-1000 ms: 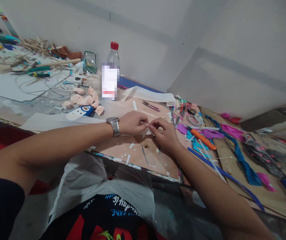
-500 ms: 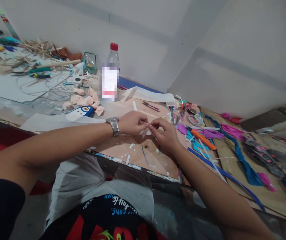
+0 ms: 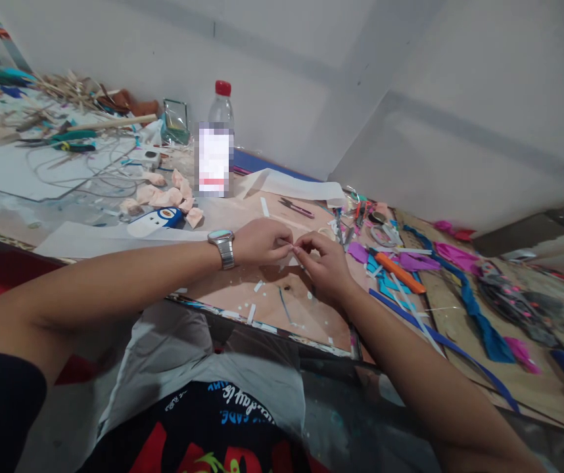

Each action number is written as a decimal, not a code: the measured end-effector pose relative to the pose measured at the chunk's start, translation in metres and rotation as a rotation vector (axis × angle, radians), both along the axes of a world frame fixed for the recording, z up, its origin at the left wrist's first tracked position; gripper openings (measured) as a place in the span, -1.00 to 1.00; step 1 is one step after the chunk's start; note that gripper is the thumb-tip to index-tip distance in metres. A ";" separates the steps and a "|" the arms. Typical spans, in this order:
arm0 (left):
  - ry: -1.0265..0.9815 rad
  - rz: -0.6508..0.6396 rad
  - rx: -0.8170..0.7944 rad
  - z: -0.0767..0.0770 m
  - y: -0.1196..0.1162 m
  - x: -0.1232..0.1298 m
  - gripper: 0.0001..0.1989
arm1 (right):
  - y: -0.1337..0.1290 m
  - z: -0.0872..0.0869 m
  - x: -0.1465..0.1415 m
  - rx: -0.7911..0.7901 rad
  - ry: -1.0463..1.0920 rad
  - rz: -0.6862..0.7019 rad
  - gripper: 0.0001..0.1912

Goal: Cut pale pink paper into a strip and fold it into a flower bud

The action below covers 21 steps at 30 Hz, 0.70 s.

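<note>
one thin, pale piece [image 3: 286,244] sat between the fingertips of the two hands, just above the middle of the worktop [image 3: 233,287], though it was too small to tell its shape or material. the left hand [image 3: 261,241] had thumb and forefinger pinched shut on one end; the right hand [image 3: 329,268] had its thumb and forefinger drawn together on the other, its remaining fingers curled. the fingertips met or nearly met, which suggested fine, close work and little slack in the piece; whether its form was changing could not be told.

below the hands, white scraps [image 3: 251,314] lay scattered toward the near edge. beyond them, a pair of snips [image 3: 296,209] rested in front of a pale paper strip [image 3: 306,189] toward the far edge. farther left stood a red-capped bottle [image 3: 223,108], upright, with crumpled peach pieces [image 3: 166,197] and a blue-and-white object [image 3: 156,221] on its near side. pliers [image 3: 75,136] lay toward the far left corner.

on the right side, an orange-handled tool [image 3: 400,271] lay over bright blue scraps, near magenta pieces [image 3: 419,262], and a teal ribbon [image 3: 496,345] trailed toward the near right corner.
</note>
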<state>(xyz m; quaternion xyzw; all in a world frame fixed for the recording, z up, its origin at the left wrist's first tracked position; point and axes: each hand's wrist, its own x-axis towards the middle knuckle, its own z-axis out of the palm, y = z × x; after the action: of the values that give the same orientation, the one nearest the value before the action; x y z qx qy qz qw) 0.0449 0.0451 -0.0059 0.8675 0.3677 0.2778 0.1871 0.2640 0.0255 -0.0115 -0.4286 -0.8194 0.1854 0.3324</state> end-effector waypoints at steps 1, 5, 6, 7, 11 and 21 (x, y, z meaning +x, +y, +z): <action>0.009 0.001 0.006 0.000 0.000 0.000 -0.72 | 0.000 0.000 0.000 -0.010 0.003 -0.002 -0.73; 0.048 -0.001 0.029 0.002 -0.002 0.001 -0.67 | 0.000 0.000 -0.001 -0.054 0.007 0.003 -0.73; 0.057 -0.007 0.035 0.002 -0.002 0.001 -0.65 | 0.000 0.001 -0.001 -0.064 0.007 0.007 -0.73; 0.064 -0.013 0.039 0.003 -0.003 0.001 -0.64 | 0.000 0.001 -0.002 -0.073 0.007 0.011 -0.73; 0.066 -0.033 0.042 0.003 -0.004 0.000 -0.61 | 0.001 0.000 -0.002 -0.097 0.016 0.014 -0.72; 0.073 -0.021 -0.009 0.005 -0.004 -0.002 -0.64 | 0.002 -0.002 0.000 -0.095 0.021 -0.006 -0.73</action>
<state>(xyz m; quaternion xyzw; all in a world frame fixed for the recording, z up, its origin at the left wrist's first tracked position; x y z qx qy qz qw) 0.0425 0.0415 -0.0009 0.8800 0.3665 0.2425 0.1802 0.2640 0.0276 -0.0136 -0.4443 -0.8049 0.2278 0.3208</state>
